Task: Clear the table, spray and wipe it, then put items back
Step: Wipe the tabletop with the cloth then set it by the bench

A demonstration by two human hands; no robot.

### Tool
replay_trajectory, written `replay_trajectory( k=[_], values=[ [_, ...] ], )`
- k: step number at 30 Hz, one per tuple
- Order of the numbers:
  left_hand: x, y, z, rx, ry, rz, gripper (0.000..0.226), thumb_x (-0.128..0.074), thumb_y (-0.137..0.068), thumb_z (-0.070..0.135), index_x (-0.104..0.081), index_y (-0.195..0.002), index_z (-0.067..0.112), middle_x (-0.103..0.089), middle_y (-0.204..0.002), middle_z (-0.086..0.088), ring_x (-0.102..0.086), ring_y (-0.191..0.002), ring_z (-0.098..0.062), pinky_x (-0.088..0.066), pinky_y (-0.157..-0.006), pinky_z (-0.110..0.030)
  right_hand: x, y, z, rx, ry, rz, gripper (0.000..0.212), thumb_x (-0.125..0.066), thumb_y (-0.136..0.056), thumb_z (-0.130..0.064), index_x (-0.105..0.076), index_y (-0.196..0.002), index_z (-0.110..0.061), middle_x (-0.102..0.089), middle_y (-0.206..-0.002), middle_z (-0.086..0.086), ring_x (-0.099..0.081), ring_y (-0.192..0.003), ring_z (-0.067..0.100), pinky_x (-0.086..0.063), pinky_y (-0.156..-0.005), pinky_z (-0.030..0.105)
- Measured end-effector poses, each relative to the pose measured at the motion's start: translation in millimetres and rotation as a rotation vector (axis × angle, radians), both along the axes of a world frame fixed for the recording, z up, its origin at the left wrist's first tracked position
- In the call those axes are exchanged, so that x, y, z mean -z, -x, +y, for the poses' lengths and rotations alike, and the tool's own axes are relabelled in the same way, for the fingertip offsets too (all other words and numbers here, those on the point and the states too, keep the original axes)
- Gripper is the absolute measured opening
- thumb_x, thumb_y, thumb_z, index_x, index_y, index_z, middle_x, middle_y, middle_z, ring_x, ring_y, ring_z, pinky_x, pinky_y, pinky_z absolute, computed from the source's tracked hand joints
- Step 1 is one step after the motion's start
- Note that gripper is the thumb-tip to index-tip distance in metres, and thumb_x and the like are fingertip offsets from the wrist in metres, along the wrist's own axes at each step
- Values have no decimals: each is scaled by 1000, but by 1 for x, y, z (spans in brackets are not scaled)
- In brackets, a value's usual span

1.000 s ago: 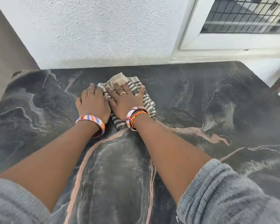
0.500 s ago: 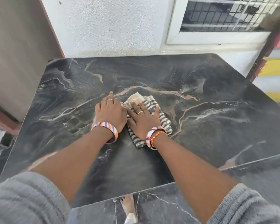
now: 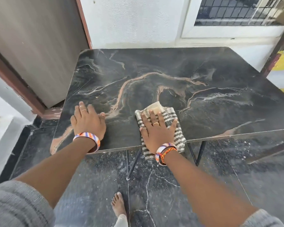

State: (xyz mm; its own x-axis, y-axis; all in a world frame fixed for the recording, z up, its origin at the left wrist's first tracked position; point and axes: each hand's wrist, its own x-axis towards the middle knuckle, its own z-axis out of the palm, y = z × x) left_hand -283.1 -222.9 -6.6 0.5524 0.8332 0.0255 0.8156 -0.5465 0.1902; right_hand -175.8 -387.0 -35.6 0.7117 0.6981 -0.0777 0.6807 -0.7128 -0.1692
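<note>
A black marble-patterned table (image 3: 203, 76) fills the middle of the view, with nothing on it but a striped cloth (image 3: 172, 117). My right hand (image 3: 157, 130) lies flat on the cloth, fingers spread, pressing it down at the table's near edge; the cloth's lower end hangs over that edge. My left hand (image 3: 87, 121) rests flat on the bare tabletop to the left, fingers apart, holding nothing. Both wrists wear striped bangles.
A white wall (image 3: 129, 20) and a barred window (image 3: 236, 10) stand behind the table. A grey door with a brown frame (image 3: 34, 46) is on the left. Dark tiled floor (image 3: 154, 185), black table legs and my bare foot (image 3: 118, 203) lie below.
Both hands have pulled back from the table's middle to its near edge. My left hand has left the cloth and moved apart to the left; the cloth now overhangs the edge.
</note>
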Motion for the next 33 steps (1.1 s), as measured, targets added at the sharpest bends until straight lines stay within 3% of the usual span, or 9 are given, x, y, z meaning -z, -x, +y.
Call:
replay_trajectory(
  k=[4, 9, 16, 23, 33],
  values=[
    [4, 44, 24, -187, 71, 45, 63, -36, -97, 35, -22, -143, -4, -19, -154, -24, -16, -143, -38, -17, -114, -50, 2, 42, 21, -36, -56, 0, 54, -22, -97, -42, -7, -148, -38, -4, -160, -5, 4, -147, 23, 6, -105, 70],
    [4, 68, 51, -131, 132, 80, 50, -29, -99, 36, -45, -121, -6, -51, -129, -28, -50, -117, -44, -39, -96, -47, 3, 101, 62, -250, -122, 5, 54, -26, -97, -42, -13, -148, -34, -11, -159, -1, 0, -147, 26, 16, -103, 68],
    [6, 69, 69, -92, 136, -26, 50, -26, -99, 38, -48, -115, -3, -58, -116, -29, -56, -107, -44, -46, -88, -46, -4, 121, 99, -432, -118, 67, 51, -25, -96, -39, -20, -147, -36, -13, -159, -6, 0, -147, 22, 24, -103, 62],
    [3, 36, 96, -62, 125, -71, 50, -27, -99, 38, -49, -109, -5, -59, -111, -32, -56, -104, -46, -45, -87, -47, -3, 74, 116, -153, -102, 107, 58, -25, -93, -46, -10, -148, -40, -1, -160, -6, 6, -147, 19, 20, -105, 64],
    [9, -54, 191, -160, 298, -165, 50, -30, -99, 33, -44, -119, -10, -51, -125, -36, -48, -118, -47, -37, -98, -45, 0, -93, 165, 279, 7, 63, 58, -18, -94, -50, -2, -148, -39, 5, -160, -6, 10, -147, 21, 11, -110, 64]
  ],
)
